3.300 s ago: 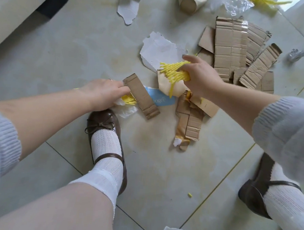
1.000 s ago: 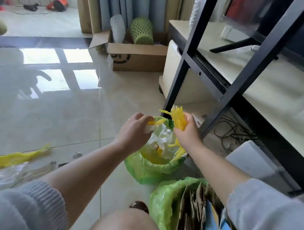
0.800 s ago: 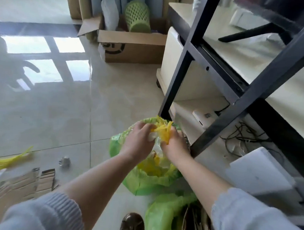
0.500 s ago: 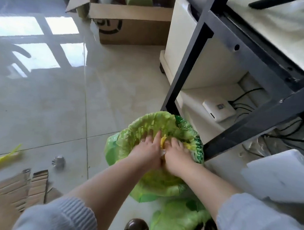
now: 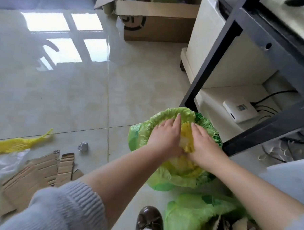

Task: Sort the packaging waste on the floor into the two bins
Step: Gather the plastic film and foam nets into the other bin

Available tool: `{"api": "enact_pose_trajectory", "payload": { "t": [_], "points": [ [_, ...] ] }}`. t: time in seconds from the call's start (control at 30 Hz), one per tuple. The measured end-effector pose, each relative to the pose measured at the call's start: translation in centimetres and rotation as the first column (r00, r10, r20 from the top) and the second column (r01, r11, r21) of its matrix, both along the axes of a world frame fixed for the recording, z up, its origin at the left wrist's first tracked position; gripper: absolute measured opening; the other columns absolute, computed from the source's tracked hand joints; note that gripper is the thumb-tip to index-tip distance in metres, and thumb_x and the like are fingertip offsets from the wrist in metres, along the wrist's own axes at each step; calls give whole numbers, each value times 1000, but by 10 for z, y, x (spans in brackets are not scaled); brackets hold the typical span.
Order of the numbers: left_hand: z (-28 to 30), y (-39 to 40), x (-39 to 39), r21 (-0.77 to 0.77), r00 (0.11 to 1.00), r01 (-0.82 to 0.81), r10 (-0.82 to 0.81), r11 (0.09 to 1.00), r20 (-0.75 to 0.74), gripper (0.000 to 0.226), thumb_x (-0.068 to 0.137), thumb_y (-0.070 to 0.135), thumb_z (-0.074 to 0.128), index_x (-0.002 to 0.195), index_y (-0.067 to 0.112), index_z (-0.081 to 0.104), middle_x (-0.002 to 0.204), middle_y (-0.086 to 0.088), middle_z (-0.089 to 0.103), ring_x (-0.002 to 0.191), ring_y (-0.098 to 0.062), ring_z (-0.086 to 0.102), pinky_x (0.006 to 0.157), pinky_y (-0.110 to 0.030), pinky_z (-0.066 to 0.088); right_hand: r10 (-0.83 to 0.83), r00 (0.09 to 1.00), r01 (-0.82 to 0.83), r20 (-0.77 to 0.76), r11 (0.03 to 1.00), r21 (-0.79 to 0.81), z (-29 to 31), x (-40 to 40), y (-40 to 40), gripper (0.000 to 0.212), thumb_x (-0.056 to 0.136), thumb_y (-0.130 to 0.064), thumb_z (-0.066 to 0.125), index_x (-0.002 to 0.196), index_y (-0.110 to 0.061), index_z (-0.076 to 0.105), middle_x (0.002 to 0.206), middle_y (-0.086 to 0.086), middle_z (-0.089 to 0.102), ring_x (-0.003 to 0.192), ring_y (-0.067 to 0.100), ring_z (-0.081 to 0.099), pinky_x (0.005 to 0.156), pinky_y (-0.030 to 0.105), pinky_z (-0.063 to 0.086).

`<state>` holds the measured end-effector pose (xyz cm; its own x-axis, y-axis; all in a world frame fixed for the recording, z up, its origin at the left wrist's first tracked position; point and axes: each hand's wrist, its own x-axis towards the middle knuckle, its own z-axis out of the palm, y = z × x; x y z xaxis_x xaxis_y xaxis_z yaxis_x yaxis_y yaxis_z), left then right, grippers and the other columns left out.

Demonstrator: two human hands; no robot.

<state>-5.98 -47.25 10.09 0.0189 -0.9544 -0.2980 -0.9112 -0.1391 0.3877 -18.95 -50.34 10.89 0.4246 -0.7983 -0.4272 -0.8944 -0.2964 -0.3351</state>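
Note:
Both hands are inside the mouth of the far bin, lined with a green bag [image 5: 141, 132]. My left hand [image 5: 166, 135] and my right hand [image 5: 201, 143] lie flat, fingers stretched, pressing down on yellow plastic netting [image 5: 186, 134] and clear plastic between them. A second green-lined bin [image 5: 186, 213] at the bottom right holds cardboard pieces [image 5: 229, 228]. On the floor at the left lie torn cardboard [image 5: 39, 172], a yellow net strip [image 5: 14, 143], clear plastic film [image 5: 2, 163] and a small foil ball [image 5: 83, 146].
A black metal shelf frame [image 5: 208, 65] stands right behind the far bin, with a white device [image 5: 239, 111] and cables under it. A cardboard box [image 5: 158, 22] sits at the back. My brown shoe [image 5: 149, 220] is beside the near bin.
From crouching over the floor waste, I carried the yellow netting and plastic to the far bin, lowered both hands in, and they now press the waste down, fingers flattened.

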Motion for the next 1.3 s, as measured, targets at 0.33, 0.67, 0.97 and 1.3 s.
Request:
{"api": "enact_pose_trajectory", "payload": {
  "t": [0.33,0.67,0.97,1.3],
  "points": [
    [96,141,77,-216,971,-239,238,947,-30,88,83,32,66,150,25,9,154,-5,22,137,-29,31,106,-37,33,232,956,-188,181,954,-232,93,40,76,71,82,-28,69,144,-20,35,153,6,26,140,24,27,113,39,24],
    [116,363,187,-154,778,-627,626,764,-58,61,84,34,64,139,22,39,140,-5,44,124,-20,49,100,-30,40,589,806,-539,60,772,-337,154,143,180,57,82,-29,69,134,-22,48,149,9,31,136,27,34,108,35,30],
    [104,489,276,-53,489,-872,864,486,-118,59,82,32,67,135,15,45,137,-8,51,122,-24,51,96,-31,41,741,654,-748,-153,603,-276,142,256,245,58,83,-34,66,136,-29,44,151,8,24,135,29,33,107,41,35],
    [40,453,375,79,480,-871,875,484,-61,64,82,27,66,139,16,40,141,-9,46,127,-24,46,100,-30,38,825,459,-888,-329,424,-176,68,383,229,58,83,-32,65,136,-28,43,149,7,29,136,26,34,103,35,36]
  ]
}}
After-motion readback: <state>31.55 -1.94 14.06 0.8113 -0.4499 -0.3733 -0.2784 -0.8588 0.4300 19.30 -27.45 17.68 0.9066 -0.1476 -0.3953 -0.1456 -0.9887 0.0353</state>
